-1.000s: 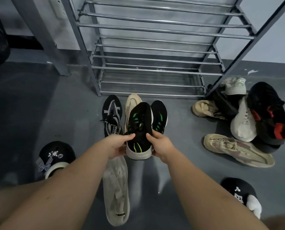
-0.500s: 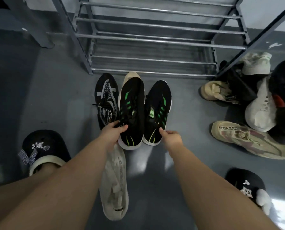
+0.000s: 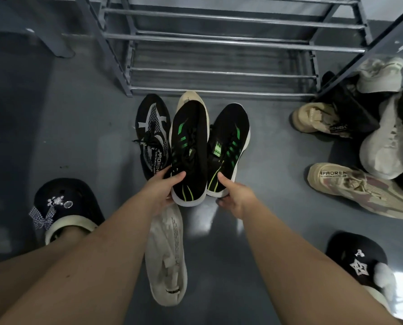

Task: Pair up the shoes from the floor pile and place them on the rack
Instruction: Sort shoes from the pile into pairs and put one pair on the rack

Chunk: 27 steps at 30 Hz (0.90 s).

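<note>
The left hand [image 3: 159, 192] grips the heel of one black-and-green sneaker [image 3: 190, 151], the right hand [image 3: 234, 195] pinches its mate's [image 3: 228, 146] heel, while "APAOREN" marks the beige sneaker [image 3: 360, 191].

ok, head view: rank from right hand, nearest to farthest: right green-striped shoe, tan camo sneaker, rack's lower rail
1. Right green-striped shoe: the right hand grips its heel.
2. Tan camo sneaker: on the floor, to the right.
3. Rack's lower rail: ahead, past the shoes' toes.
</note>
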Available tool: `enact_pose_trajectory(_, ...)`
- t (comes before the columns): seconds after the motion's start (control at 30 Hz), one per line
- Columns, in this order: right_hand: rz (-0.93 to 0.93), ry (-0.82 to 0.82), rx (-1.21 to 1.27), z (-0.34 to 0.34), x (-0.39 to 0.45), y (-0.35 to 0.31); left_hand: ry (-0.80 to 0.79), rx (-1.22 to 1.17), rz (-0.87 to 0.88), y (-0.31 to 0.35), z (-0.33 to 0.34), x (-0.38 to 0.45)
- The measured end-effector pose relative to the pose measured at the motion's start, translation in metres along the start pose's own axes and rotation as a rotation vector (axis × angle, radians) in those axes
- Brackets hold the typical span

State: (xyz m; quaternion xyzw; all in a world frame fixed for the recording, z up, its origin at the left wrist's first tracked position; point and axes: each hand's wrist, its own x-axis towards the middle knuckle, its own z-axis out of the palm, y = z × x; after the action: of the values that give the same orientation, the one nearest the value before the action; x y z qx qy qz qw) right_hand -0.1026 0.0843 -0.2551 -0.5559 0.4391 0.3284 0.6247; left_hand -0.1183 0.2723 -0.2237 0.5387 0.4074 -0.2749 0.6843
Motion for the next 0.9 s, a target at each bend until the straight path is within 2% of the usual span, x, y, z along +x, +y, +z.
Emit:
enact_pose_trajectory(0.27,-0.056,-0.032,0.169,0.012,-0.006,0.0,-0.127,-0.074,0.012,0.0,0.001,-0.007)
enact_pose_trajectory(0.57,-0.121,-0.085,0.101,-0.003,-0.029,-0.018,-0.137,-0.131,0.05,0.009,0.009,-0.022)
enact_pose_trajectory(0.9,-0.216,-0.172,0.084,-0.034,-0.106,-0.033,-0.128,-0.17,0.124,0.02,0.019,-0.09)
